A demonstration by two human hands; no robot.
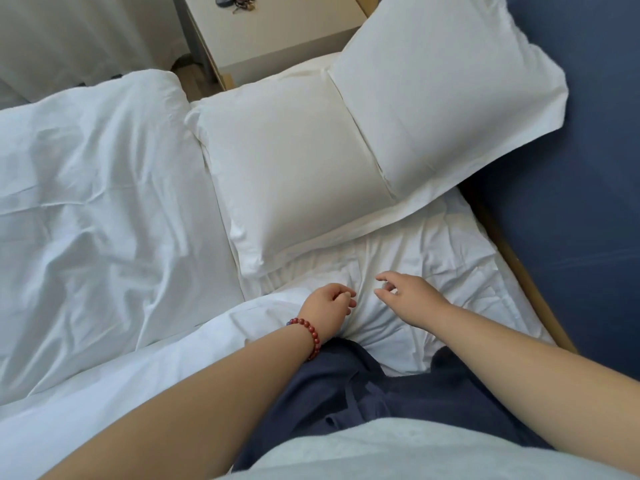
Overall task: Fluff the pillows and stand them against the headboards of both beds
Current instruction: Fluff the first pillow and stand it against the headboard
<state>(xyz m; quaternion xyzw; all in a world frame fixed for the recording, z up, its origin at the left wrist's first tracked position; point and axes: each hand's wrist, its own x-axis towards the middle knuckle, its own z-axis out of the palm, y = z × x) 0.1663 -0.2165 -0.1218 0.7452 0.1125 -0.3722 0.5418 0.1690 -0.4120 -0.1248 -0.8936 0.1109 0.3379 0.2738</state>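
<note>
- Loosely curled and holding nothing, left hand (329, 303) and right hand (405, 296) were over the rumpled sheet (433, 258).
- One flat pillow (291, 174) touched the second pillow (440, 91), which leaned on the blue headboard (575, 174).

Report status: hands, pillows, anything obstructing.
Both empty: left hand, right hand, loosely curled above the wrinkled white sheet. One plump white pillow leans on the blue padded headboard, overlapping the second white pillow lying flat. Nothing in the way.
</note>
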